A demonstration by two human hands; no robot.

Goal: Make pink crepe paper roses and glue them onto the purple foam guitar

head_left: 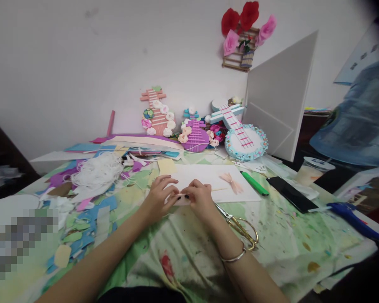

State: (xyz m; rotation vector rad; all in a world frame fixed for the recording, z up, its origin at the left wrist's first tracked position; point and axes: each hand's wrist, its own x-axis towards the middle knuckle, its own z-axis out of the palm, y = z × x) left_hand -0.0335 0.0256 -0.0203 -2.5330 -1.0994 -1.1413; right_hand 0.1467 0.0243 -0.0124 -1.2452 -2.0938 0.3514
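My left hand (pixel 162 195) and my right hand (pixel 199 200) meet over the front edge of a white board (pixel 196 171). Between their fingertips they pinch a small pale pink piece (pixel 183 200), mostly hidden by the fingers; its material cannot be made out. Just right of my right hand, a thin wooden stick (pixel 220 189) lies on the board. Beyond it rests a peach-coloured bow-shaped piece (pixel 232 182). Gold-handled scissors (pixel 244 230) lie on the cloth beside my right wrist, their blades partly behind the hand.
To the right are a green utility knife (pixel 254 183), a black phone (pixel 290 194), a drink cup (pixel 312 171) and a blue glue gun (pixel 355 219). White string (pixel 96 176) and coloured scraps (pixel 82 235) cover the left. Decorated model instruments (pixel 196 136) lean against the wall.
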